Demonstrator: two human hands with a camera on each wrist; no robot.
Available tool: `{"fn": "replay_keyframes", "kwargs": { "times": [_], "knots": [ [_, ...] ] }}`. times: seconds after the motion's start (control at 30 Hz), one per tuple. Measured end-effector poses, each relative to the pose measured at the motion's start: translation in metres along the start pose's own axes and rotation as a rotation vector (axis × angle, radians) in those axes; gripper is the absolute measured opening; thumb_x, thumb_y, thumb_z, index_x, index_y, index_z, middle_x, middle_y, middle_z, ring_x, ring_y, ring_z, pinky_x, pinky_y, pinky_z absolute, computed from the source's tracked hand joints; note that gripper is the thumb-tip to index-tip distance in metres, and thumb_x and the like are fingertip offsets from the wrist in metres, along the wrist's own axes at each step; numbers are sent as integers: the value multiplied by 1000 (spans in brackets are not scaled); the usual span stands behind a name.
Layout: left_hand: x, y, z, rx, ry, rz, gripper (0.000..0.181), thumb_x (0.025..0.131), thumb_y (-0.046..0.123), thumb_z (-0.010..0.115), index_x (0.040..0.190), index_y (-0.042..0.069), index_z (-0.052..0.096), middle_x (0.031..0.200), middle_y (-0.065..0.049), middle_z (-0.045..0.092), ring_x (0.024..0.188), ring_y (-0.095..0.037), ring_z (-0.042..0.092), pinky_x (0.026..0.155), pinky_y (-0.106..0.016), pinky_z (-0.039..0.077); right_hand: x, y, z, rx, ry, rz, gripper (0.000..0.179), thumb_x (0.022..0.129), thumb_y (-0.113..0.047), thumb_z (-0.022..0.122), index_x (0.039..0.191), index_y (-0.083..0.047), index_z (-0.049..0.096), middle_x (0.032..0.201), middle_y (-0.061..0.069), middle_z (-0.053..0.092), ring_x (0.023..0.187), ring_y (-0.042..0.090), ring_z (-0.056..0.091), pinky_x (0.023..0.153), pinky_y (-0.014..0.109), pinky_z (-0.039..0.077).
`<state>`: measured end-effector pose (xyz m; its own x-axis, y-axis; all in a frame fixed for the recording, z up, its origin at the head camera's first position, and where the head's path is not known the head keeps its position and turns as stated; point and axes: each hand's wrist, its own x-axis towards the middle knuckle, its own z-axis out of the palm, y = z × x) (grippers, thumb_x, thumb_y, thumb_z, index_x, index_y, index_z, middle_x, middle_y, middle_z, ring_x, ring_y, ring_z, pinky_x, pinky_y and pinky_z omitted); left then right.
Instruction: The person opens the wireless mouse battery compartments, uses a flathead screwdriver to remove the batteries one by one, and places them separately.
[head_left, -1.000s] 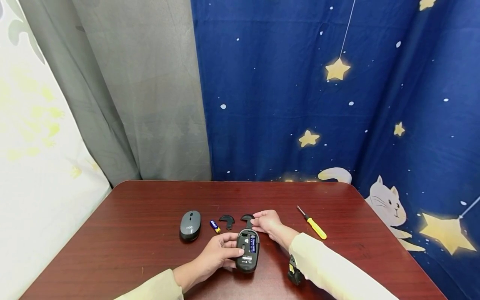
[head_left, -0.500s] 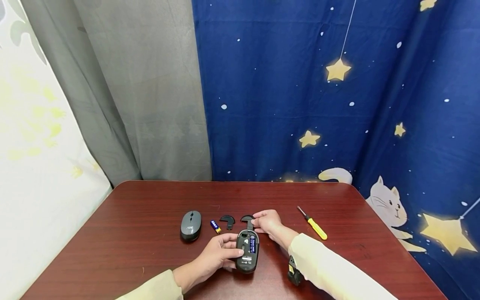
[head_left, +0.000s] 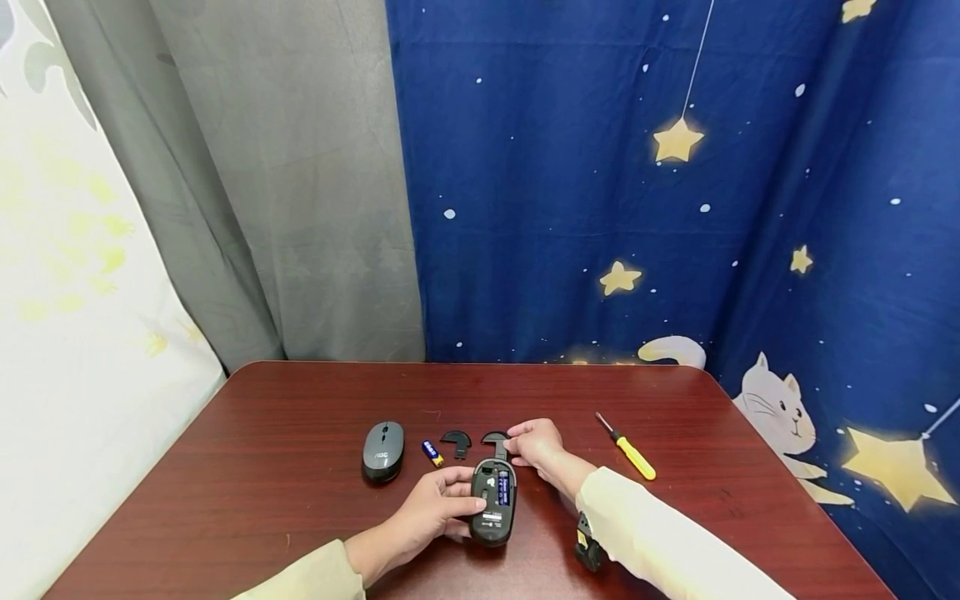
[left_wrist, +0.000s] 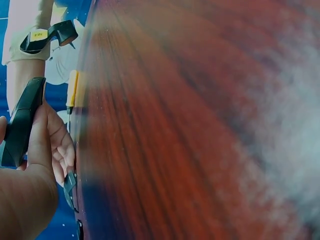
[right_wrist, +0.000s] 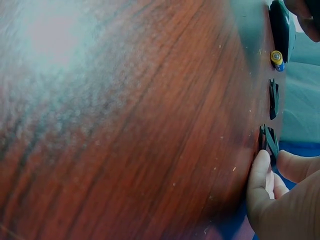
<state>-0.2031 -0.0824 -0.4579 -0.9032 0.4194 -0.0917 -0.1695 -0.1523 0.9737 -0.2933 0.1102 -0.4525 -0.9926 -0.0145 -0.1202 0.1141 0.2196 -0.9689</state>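
My left hand (head_left: 431, 504) grips a dark computer mouse (head_left: 489, 527) by its side, underside up, thumb on the bottom face. Its battery bay is uncovered and a blue battery (head_left: 503, 487) lies inside. Just beyond the mouse, my right hand (head_left: 536, 443) pinches a black battery cover (head_left: 493, 437) between thumb and fingers. In the right wrist view this cover (right_wrist: 270, 141) stands close to the table surface. The left wrist view has the held mouse (left_wrist: 22, 125) edge-on, partly hidden by fingers.
To the left are a second black cover (head_left: 458, 439), a loose blue-and-yellow battery (head_left: 432, 452) and another mouse (head_left: 383, 452), right side up. A screwdriver (head_left: 634, 458) with a yellow handle lies right of my right hand. Curtains hang behind the table (head_left: 300, 417).
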Motion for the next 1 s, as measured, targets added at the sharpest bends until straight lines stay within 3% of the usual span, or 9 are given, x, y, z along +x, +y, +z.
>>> {"fn": "replay_keyframes", "kwargs": {
  "times": [0.53, 1.0],
  "knots": [
    [-1, 0, 0, -2, -3, -1, 51, 86, 3, 69, 130, -10, 47, 109, -17, 67, 88, -23, 69, 69, -36, 58, 0, -1, 0, -51, 36, 8, 20, 81, 4, 72, 100, 10, 68, 81, 9, 66, 70, 17, 66, 58, 30, 58],
    [-2, 1, 0, -5, -1, 5, 51, 86, 3, 69, 130, -10, 47, 110, -18, 67, 88, -24, 69, 69, -36, 58, -2, -3, -9, -25, -20, 26, 25, 85, 3, 68, 109, 11, 65, 83, 9, 69, 76, 17, 66, 63, 31, 58]
  ]
}}
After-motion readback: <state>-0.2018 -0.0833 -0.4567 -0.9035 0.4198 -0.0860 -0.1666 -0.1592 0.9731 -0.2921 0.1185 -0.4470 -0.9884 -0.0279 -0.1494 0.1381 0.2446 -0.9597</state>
